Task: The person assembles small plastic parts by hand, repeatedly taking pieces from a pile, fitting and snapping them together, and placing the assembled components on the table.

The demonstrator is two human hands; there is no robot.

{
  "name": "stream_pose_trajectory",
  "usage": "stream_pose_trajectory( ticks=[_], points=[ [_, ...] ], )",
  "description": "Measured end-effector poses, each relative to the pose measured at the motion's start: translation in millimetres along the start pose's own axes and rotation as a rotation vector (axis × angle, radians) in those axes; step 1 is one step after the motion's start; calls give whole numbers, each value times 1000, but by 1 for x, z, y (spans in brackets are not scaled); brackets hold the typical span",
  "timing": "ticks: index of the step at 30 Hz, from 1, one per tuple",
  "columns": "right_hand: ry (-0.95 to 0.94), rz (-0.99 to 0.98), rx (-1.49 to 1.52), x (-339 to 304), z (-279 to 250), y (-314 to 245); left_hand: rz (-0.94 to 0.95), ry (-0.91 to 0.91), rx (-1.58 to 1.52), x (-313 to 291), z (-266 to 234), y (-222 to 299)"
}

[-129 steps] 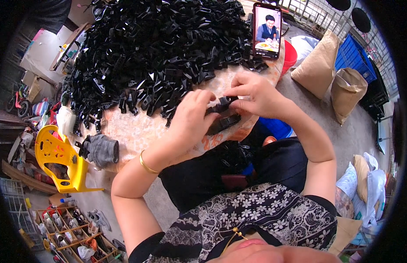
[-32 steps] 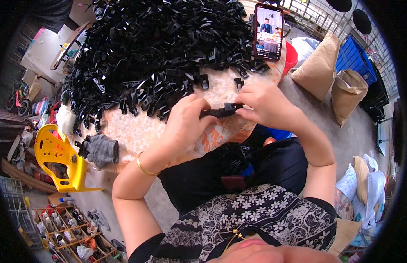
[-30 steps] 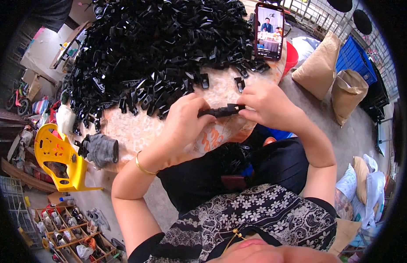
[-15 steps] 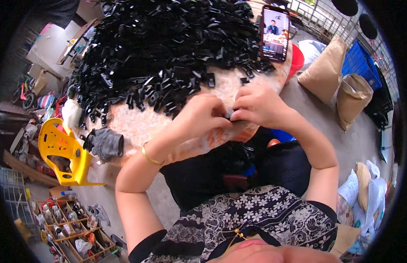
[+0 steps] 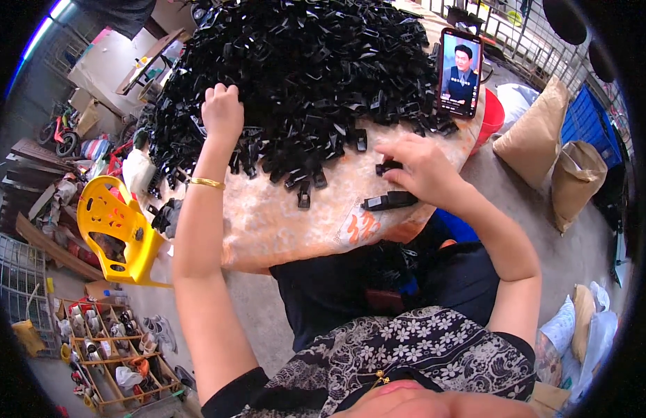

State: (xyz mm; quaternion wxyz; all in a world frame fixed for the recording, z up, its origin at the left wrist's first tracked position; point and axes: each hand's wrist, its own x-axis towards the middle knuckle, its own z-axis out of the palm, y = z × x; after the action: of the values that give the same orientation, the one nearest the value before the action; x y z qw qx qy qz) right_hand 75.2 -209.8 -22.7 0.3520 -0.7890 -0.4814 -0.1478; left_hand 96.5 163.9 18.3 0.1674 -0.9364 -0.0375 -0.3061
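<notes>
A large heap of small glossy black plastic pieces [image 5: 295,76] covers the far part of a table with a pale orange patterned cover [image 5: 267,226]. My left hand [image 5: 223,115] is at the heap's left side, fingers curled down among the pieces; whatever they grip is hidden. Toward the table's right edge, my right hand [image 5: 427,167] pinches a small black plastic piece [image 5: 387,167] between thumb and fingers. Just below it, a longer black plastic part [image 5: 390,201] lies on the cover, near the front edge.
A phone [image 5: 460,73] playing a video stands at the table's right, by a red tub [image 5: 491,115]. Brown paper sacks [image 5: 535,136] are on the floor beyond. At left are a yellow plastic chair [image 5: 117,230], a dark cloth [image 5: 168,217] and a shoe rack [image 5: 117,352].
My hands were together near the front edge; the left has moved away to the heap. My right hand stays near the edge, and the longer black part now lies in sight below it.
</notes>
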Motion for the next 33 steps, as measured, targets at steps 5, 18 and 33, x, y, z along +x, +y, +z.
stream_pose_trajectory(
  ticks=[5, 18, 33],
  points=[
    [-71, -9, -4, -5, -6, 1, 65, 49, -56, -8, -4, 11],
    [-129, 295, -15, -2, -20, 3, 472, -163, -1016, -78, -93, 161],
    [-197, -68, -124, -1, -20, -14, 246, -373, -977, -87, -102, 142]
  ],
)
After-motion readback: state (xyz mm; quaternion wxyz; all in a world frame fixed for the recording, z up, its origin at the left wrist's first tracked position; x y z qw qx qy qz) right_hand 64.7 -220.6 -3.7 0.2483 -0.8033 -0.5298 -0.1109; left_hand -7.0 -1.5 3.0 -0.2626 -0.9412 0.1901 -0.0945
